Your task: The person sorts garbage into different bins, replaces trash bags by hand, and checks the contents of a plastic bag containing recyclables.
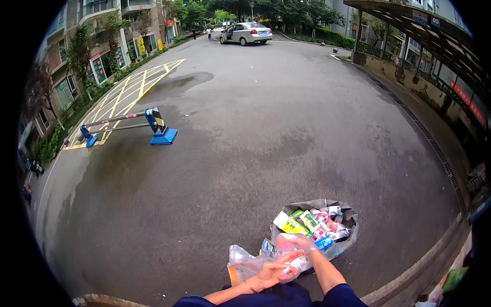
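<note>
My left hand [277, 268] is turned partly palm up, its fingers spread and the forefinger extended towards my right wrist. A crumpled clear plastic bag [245, 261] hangs beside and behind it, with an orange patch at one corner. Thin clear plastic covers my right hand [297, 242], so its grip is hard to make out. Just past the hands, a large grey plastic sack [350, 240] stands wide at the mouth on the ground. Inside are plastic bottles [334, 226], a yellow-green carton [293, 225] and a blue container [324, 243].
Dark asphalt [230, 172] surrounds the sack. A blue-based barrier [163, 134] with metal rails stands at left. Farther off is a silver car [249, 33] with a door ajar. A drain grate [431, 142] and a kerb [414, 264] run along the right.
</note>
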`<state>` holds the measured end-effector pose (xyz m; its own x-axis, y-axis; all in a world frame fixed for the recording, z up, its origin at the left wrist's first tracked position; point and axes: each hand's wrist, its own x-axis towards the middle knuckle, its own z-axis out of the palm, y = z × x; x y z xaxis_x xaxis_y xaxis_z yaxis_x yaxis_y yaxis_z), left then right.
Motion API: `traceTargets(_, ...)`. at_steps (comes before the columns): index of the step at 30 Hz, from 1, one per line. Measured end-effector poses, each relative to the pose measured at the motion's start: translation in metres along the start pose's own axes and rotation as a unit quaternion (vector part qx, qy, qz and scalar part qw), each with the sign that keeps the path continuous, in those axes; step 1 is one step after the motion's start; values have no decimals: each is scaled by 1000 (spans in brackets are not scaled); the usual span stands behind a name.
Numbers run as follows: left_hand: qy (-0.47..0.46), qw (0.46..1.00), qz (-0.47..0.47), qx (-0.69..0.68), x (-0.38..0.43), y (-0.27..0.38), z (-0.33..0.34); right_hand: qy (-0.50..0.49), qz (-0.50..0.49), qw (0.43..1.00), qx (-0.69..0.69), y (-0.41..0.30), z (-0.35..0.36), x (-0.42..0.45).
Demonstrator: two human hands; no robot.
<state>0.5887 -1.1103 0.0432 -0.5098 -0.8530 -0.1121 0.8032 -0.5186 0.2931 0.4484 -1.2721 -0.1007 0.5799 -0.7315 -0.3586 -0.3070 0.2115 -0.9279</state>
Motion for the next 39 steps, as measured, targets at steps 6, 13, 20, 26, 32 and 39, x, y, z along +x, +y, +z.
traceTargets(6, 4, 994, 108, -28, -8, 24, -5, 10, 40, 965, -258, -28, 19, -10)
traceTargets(13, -19, 984, 157, -77, -2, 42, -1, 124, -219, 931, -266, -131, 29, -118)
traceTargets(20, -7, 984, 150, -94, -6, 43, -1, 269, -296, 888, -227, -140, 12, -152)
traceTargets(26, 2, 982, 156, -110, -3, 54, -5, 369, -229, 881, 187, -130, -31, -176)
traceTargets(32, 61, 980, 179, -60, -6, 54, -14, 491, -262, 794, 243, -107, -86, -181)
traceTargets(39, 73, 981, 176, -44, -9, 60, -10, 549, -133, 778, -273, -33, -95, -103)
